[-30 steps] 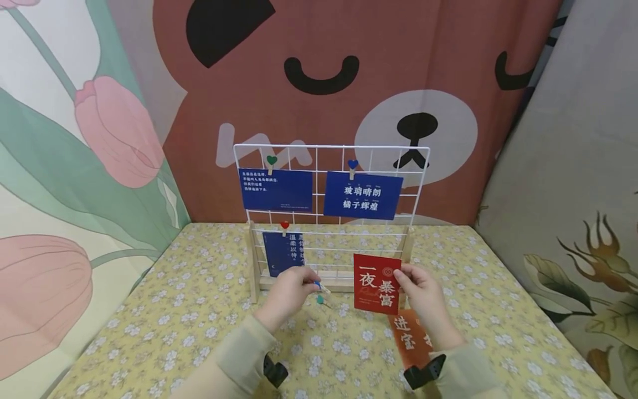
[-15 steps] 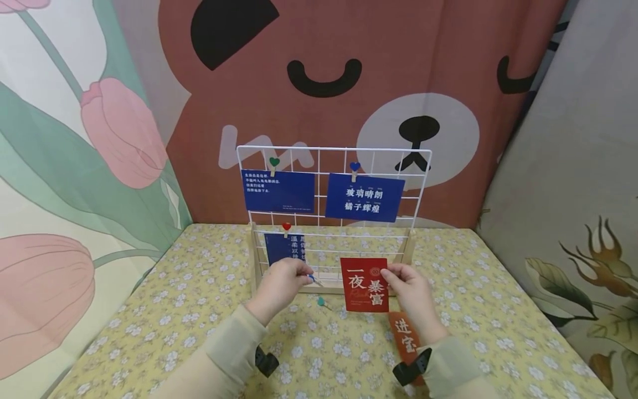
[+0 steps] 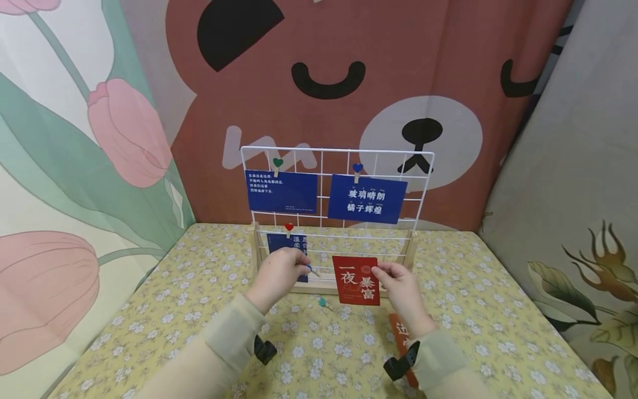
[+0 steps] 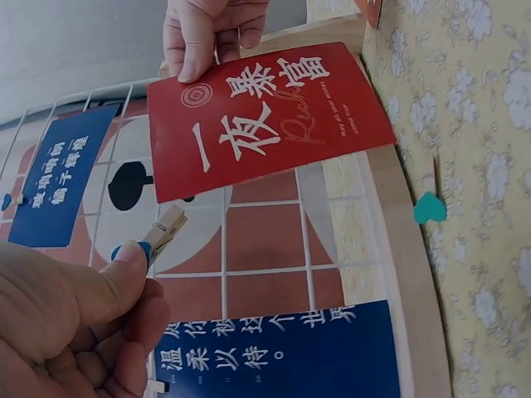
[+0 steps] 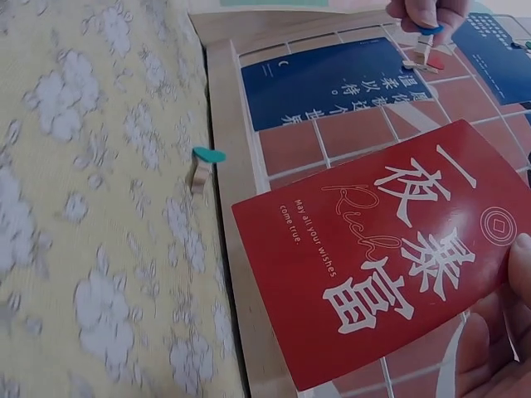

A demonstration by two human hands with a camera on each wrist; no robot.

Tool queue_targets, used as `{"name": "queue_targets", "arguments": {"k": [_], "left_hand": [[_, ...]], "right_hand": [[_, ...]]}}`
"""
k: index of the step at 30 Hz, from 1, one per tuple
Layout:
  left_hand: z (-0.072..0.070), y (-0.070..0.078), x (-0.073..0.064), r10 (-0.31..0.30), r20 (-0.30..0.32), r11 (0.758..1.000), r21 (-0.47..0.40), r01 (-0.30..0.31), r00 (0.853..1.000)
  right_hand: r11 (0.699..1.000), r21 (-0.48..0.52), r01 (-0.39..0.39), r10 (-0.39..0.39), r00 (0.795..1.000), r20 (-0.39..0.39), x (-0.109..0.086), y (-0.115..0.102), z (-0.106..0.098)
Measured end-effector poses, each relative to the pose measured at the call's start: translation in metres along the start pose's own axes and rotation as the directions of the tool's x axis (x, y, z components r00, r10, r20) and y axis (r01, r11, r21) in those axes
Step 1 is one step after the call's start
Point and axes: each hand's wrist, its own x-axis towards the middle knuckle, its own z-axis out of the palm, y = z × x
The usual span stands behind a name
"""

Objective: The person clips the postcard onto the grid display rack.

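My right hand (image 3: pixel 401 288) pinches the right edge of a red card (image 3: pixel 356 281) with white characters, held upright before the lower right of a white wire grid rack (image 3: pixel 344 235). Between thumb and finger, my left hand (image 3: pixel 279 275) holds a small wooden clothespin (image 4: pixel 168 228) with a blue top, apart from the card. Behind the left hand hangs a blue card (image 4: pixel 282 356), clipped by a red heart clothespin (image 3: pixel 289 228). Two more blue cards hang above: one (image 3: pixel 283 194) under a green heart clothespin (image 3: pixel 277 164), the other (image 3: pixel 368 200) under a blue heart clothespin (image 3: pixel 357 170).
A clothespin with a teal heart (image 3: pixel 323 302) lies on the flowered tablecloth (image 3: pixel 319 354) before the rack's wooden base (image 3: pixel 314 287). An orange-red card (image 3: pixel 399 332) lies partly under the right forearm. A curtain with a bear print (image 3: pixel 329 122) hangs behind.
My right hand has carried the red card leftward, toward the rack's middle. My left hand has moved slightly up and left with the clothespin, covering more of the lower blue card.
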Motion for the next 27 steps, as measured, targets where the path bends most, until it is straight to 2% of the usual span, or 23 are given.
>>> {"name": "queue_targets", "arguments": {"k": [6,13,16,21,27], "left_hand": [[-0.005,0.004,0.005,0.02,-0.018,1.0,0.022,-0.02,1.0],[-0.01,0.011,0.009,0.063,-0.076,0.994,0.093,-0.056,0.995],[-0.01,0.013,0.012,0.114,-0.114,0.988,0.119,-0.101,0.987],[-0.009,0.018,0.018,0.203,-0.174,0.97,0.17,-0.173,0.964],[-0.009,0.027,0.024,0.227,-0.179,0.958,0.217,-0.187,0.957]], "right_hand": [[1.0,0.011,0.01,-0.01,1.0,0.006,0.005,-0.005,0.012],[0.995,0.096,0.005,-0.006,1.0,0.011,0.015,-0.009,0.028],[0.993,0.118,0.011,-0.013,1.0,0.016,0.02,-0.011,0.034],[0.993,0.122,-0.002,-0.002,0.999,0.033,0.026,-0.014,0.04],[0.991,0.132,0.016,-0.019,1.0,0.022,0.03,-0.013,0.044]]}}
